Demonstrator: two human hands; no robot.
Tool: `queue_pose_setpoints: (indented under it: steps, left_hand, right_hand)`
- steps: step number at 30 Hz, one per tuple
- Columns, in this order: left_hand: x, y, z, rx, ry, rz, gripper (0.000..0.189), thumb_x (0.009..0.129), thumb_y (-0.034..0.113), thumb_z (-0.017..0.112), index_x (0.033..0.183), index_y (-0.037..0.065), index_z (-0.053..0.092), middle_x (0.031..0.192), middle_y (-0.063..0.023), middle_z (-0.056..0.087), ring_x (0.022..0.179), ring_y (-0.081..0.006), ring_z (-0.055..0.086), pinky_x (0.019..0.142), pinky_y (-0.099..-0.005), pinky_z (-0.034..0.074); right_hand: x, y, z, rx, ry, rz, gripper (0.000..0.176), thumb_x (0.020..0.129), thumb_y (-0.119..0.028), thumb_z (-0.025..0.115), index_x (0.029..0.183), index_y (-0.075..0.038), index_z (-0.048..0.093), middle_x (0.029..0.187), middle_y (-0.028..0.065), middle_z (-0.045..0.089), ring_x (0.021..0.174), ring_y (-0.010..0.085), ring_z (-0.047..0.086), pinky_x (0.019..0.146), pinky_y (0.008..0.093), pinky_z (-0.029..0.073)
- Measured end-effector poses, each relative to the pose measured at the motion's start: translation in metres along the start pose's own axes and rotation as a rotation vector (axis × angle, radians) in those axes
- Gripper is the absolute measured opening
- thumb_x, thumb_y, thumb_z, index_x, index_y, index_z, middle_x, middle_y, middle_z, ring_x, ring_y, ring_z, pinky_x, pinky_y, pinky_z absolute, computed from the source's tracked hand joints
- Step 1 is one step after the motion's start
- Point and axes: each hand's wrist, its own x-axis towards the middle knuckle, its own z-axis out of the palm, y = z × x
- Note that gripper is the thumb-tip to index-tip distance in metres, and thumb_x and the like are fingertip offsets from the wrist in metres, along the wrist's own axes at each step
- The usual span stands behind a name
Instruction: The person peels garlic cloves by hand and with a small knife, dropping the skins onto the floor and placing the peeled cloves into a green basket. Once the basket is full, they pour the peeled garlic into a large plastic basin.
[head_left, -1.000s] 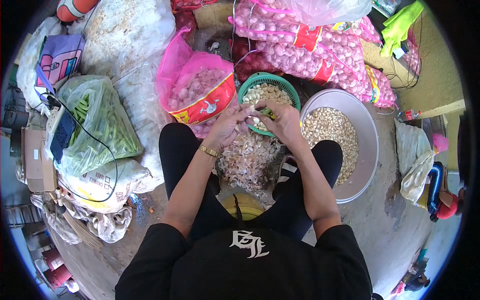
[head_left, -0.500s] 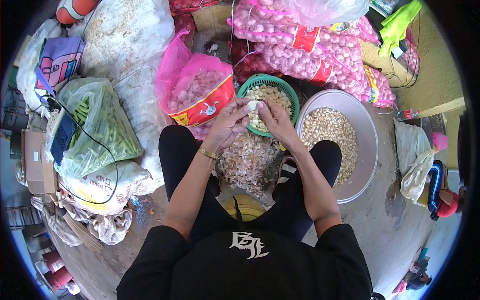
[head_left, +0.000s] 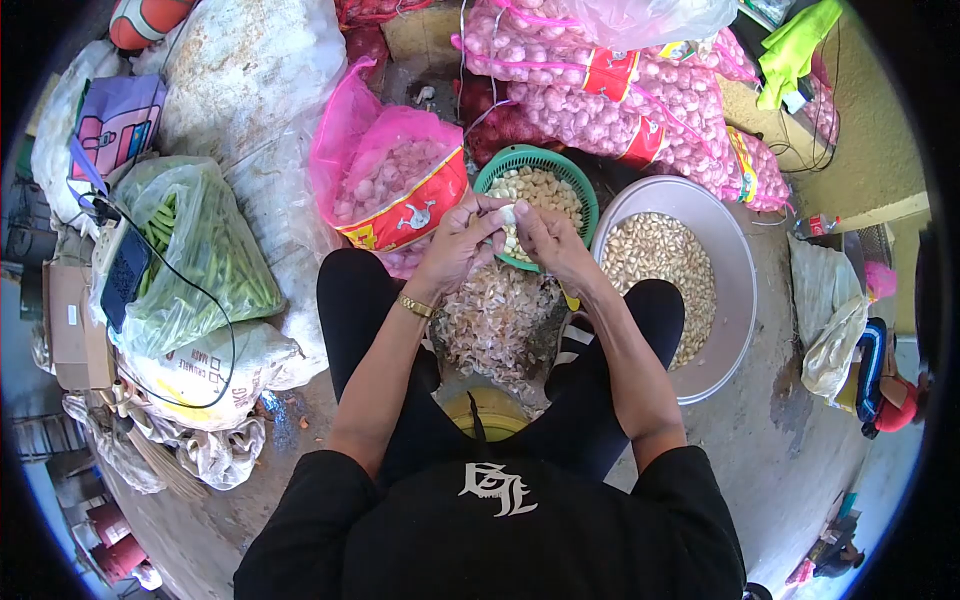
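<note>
Sacks of netted garlic (head_left: 620,110) fill the upper right of the frame. Below them sits a metal basin (head_left: 737,300) of peeled cloves, and left of it a pink bag (head_left: 400,170), a green basket (head_left: 540,154) and a heap of skins (head_left: 495,320). At centre, over the basket's near rim, left hand (head_left: 455,250) and right hand (head_left: 552,240) meet fingertip to fingertip, wrists angled inward, both pinching one garlic clove (head_left: 507,212). The clove is too small to tell its long axis.
</note>
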Motion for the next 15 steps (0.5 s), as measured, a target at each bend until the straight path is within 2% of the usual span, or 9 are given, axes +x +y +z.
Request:
queue_pose_setpoints:
  steps: [1,3,5,7,8,10,11,13,15]
  left_hand:
    - [0.0,-0.001,-0.002,0.0,0.001,0.0,0.017,0.099,0.015,0.058,0.112,0.004,0.06,0.071,0.0006,0.054,0.05,-0.0016,0.044,0.042,-0.0163,0.032]
    - [0.001,-0.002,-0.003,0.029,-0.061,0.02,0.019,0.1,0.018,0.056,0.113,0.004,0.059,0.067,-0.0007,0.055,0.045,-0.0021,0.043,0.041,-0.0167,0.033]
    - [-0.001,0.0,0.001,0.088,-0.028,0.042,0.02,0.101,0.018,0.056,0.114,0.004,0.058,0.066,-0.0005,0.055,0.044,-0.0021,0.043,0.04,-0.0165,0.033]
    - [-0.005,-0.001,0.006,0.147,0.004,0.062,0.02,0.101,0.019,0.055,0.114,0.004,0.058,0.065,-0.0003,0.054,0.043,-0.0022,0.042,0.04,-0.0163,0.033]
    - [-0.006,-0.004,0.008,0.203,0.042,0.097,0.022,0.101,0.019,0.055,0.117,0.004,0.057,0.064,0.0004,0.053,0.043,-0.0021,0.042,0.04,-0.016,0.033]
    - [-0.009,-0.004,0.015,0.259,0.077,0.131,0.024,0.101,0.02,0.054,0.119,0.004,0.056,0.063,0.0011,0.052,0.043,-0.002,0.042,0.04,-0.0158,0.034]
    - [-0.01,-0.003,0.02,0.204,0.12,0.133,0.026,0.101,0.02,0.054,0.121,0.003,0.055,0.065,0.0014,0.052,0.043,-0.0019,0.042,0.04,-0.0157,0.033]
    - [-0.011,0.002,0.018,0.148,0.167,0.138,0.028,0.101,0.02,0.054,0.123,0.003,0.054,0.066,0.0017,0.053,0.044,-0.0018,0.042,0.04,-0.0156,0.033]
    - [-0.015,0.011,0.003,0.076,-0.137,-0.086,0.03,0.101,0.02,0.054,0.127,0.005,0.051,0.078,0.0003,0.055,0.048,-0.0019,0.044,0.039,-0.0158,0.032]
  right_hand:
    - [-0.003,-0.007,0.001,0.093,-0.016,0.051,0.044,0.103,-0.038,0.05,0.076,-0.004,0.054,0.063,-0.0049,0.043,0.057,0.0063,0.038,0.049,0.0267,0.031]
    - [-0.006,-0.014,0.001,0.11,-0.026,0.08,0.045,0.103,-0.039,0.05,0.076,-0.003,0.055,0.063,-0.0046,0.043,0.057,0.0066,0.038,0.05,0.0272,0.032]
    - [-0.004,-0.009,0.001,0.125,-0.035,0.109,0.046,0.103,-0.039,0.05,0.077,-0.002,0.057,0.062,-0.0043,0.044,0.058,0.0069,0.038,0.05,0.0277,0.033]
    - [0.003,0.006,0.005,-0.155,0.098,-0.164,0.044,0.101,-0.037,0.053,0.08,0.001,0.06,0.059,0.0039,0.053,0.052,0.0155,0.049,0.051,0.0334,0.039]
    - [0.004,0.011,0.005,-0.155,0.1,-0.164,0.044,0.101,-0.037,0.053,0.08,0.001,0.06,0.059,0.0039,0.053,0.052,0.0155,0.049,0.051,0.0334,0.039]
    - [0.005,0.011,0.007,-0.493,0.268,-0.412,0.039,0.098,-0.034,0.056,0.086,0.002,0.063,0.063,0.0185,0.06,0.056,0.0318,0.06,0.053,0.0408,0.044]
    - [0.004,0.01,0.006,-0.494,0.27,-0.413,0.039,0.098,-0.034,0.056,0.086,0.002,0.063,0.063,0.0185,0.06,0.056,0.0318,0.06,0.053,0.0408,0.044]
    - [0.004,0.003,0.004,-0.504,0.247,-0.388,0.035,0.097,-0.031,0.058,0.086,0.002,0.063,0.069,0.0263,0.06,0.064,0.0419,0.062,0.055,0.0456,0.046]
    - [0.004,0.001,0.007,-0.462,0.252,-0.404,0.036,0.097,-0.032,0.058,0.085,0.002,0.063,0.066,0.0254,0.059,0.062,0.0413,0.062,0.054,0.0454,0.045]
